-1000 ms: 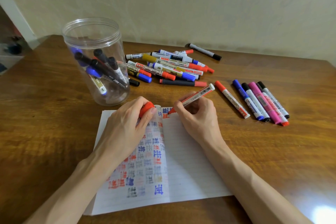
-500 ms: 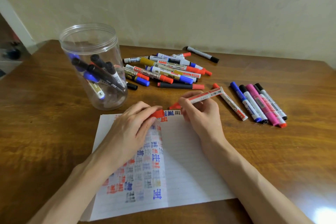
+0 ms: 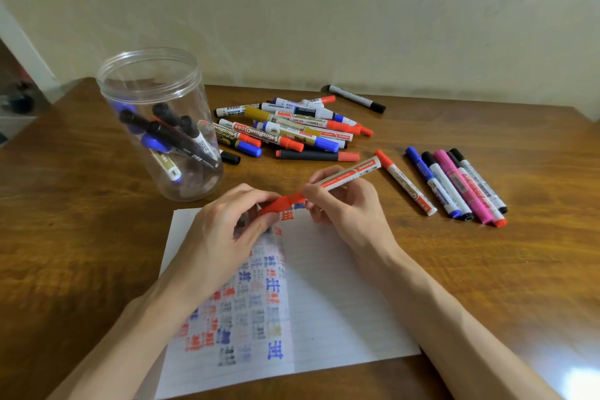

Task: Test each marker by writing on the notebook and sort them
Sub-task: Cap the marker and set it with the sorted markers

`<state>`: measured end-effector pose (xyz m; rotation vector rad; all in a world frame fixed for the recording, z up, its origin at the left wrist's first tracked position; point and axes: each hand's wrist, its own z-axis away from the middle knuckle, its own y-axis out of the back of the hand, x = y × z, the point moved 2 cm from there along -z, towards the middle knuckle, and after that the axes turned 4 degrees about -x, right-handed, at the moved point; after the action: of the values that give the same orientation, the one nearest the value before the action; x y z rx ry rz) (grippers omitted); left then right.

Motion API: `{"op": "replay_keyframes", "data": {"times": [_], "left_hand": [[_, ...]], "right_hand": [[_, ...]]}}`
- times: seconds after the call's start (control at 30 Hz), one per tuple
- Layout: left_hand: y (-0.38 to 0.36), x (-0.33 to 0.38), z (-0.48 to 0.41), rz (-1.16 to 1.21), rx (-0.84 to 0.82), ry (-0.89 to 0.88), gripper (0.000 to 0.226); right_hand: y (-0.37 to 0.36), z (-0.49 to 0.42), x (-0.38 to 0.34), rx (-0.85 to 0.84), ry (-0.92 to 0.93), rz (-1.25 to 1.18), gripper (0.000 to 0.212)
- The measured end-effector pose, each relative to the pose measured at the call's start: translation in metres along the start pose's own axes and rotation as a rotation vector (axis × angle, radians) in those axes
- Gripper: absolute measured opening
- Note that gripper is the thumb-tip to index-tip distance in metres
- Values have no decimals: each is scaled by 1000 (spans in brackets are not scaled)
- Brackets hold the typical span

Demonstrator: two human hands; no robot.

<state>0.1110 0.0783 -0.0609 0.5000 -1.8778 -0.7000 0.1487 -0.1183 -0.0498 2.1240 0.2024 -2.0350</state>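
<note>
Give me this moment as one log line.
left hand: pinches red cap | right hand: grips red marker | cap at marker tip | above notebook

We see a brown tabletop (image 3: 97, 253) with darker wood grain. The notebook (image 3: 341, 302) page is white with faint ruled lines, and its left half carries rows of red, blue, grey and yellowish marks. The held marker (image 3: 347, 174) is white with red bands and lettering; its cap (image 3: 276, 204) is red. The row of markers (image 3: 448, 185) shows white barrels with red, blue and black caps, plus one pink. The clear jar (image 3: 156, 172) holds black and blue caps. The wall (image 3: 357, 10) is pale cream, faintly swirled.
</note>
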Motion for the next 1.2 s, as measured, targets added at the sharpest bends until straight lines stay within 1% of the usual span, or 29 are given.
{"op": "replay_keyframes", "data": {"times": [0.13, 0.2, 0.23, 0.3, 0.37, 0.43, 0.53, 0.6, 0.63, 0.73, 0.9, 1.03, 1.1, 1.2], "left_hand": [[2, 3, 1, 67, 5, 28, 41], [3, 2, 2, 92, 30, 59, 42], [4, 1, 2, 106, 45, 76, 42], [5, 1, 2, 128, 58, 100, 40], [4, 2, 2, 146, 48, 105, 37], [5, 3, 2, 149, 51, 104, 36], [8, 2, 2, 135, 82, 99, 36], [8, 5, 3, 110, 93, 80, 39], [7, 6, 3, 93, 104, 65, 40], [5, 8, 2, 72, 139, 46, 41], [5, 6, 2, 51, 171, 46, 31], [5, 4, 2, 25, 182, 59, 28], [5, 5, 4, 2, 180, 48, 30], [6, 8, 6, 29, 160, 57, 38]], "right_hand": [[-3, 3, -3, -123, 38, 36, 17], [-3, 3, -6, -160, 2, 50, 23], [-2, 2, -7, -166, -38, 11, 26], [3, -1, -6, -130, -119, -134, 29], [11, -2, -5, -62, -126, -189, 23], [20, -4, -6, -77, -100, -144, 20], [32, -6, -11, -189, -63, -1, 26], [38, -7, -13, -192, 4, 149, 27], [39, -7, -12, -178, 30, 185, 27], [36, -5, -10, -142, 75, 183, 26], [31, -5, -7, -151, 110, 183, 15], [28, -4, -5, -151, 127, 184, 16], [28, -4, -3, -164, 132, 185, 17], [29, -4, -4, -188, 116, 178, 20]]}}
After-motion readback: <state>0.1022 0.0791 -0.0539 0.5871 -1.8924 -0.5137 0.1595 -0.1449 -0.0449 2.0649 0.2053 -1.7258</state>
